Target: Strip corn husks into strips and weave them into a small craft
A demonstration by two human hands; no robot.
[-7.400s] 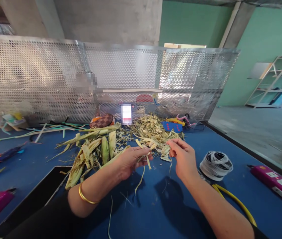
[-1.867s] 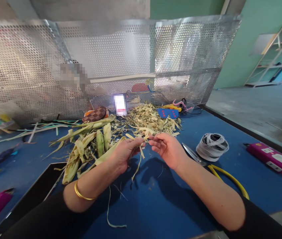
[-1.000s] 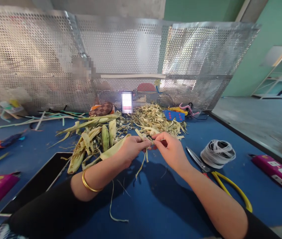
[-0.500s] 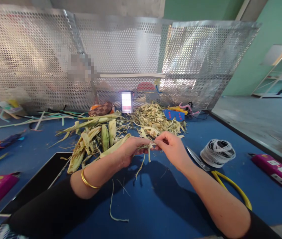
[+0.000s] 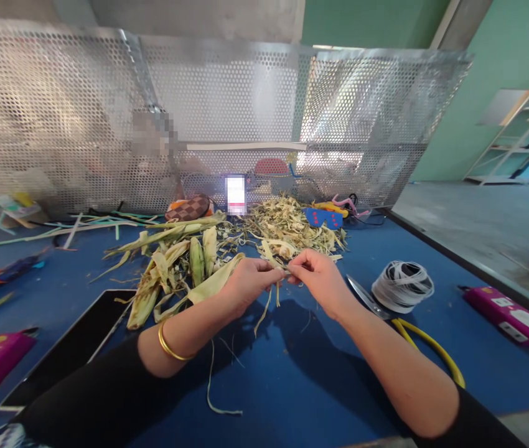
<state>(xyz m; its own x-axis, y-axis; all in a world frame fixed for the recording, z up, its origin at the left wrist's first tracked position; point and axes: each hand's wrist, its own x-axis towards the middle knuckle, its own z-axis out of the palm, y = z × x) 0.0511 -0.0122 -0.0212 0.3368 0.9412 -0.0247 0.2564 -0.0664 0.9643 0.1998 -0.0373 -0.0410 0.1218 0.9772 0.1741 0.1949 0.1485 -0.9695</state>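
My left hand (image 5: 246, 285) is closed round a bundle of pale corn husk strips (image 5: 269, 297), whose loose ends hang below its fingers. A gold bangle sits on that wrist. My right hand (image 5: 318, 281) pinches the top of the same strips, fingertips touching those of the left. Both hands hover above the blue table (image 5: 302, 379). Just beyond them lies a heap of shredded husk (image 5: 292, 230), and to the left a pile of corn cobs in their husks (image 5: 185, 267).
Scissors with yellow handles (image 5: 399, 320) and a coil of white cord (image 5: 402, 285) lie right of my right hand. Pink boxes (image 5: 511, 314) sit at both table ends, a dark tablet (image 5: 73, 348) at the near left. A perforated metal screen (image 5: 246, 118) backs the table.
My right hand came in from the right, met the left and now pinches the strips there. The strips' loose ends have shifted slightly; the piles have stayed put.
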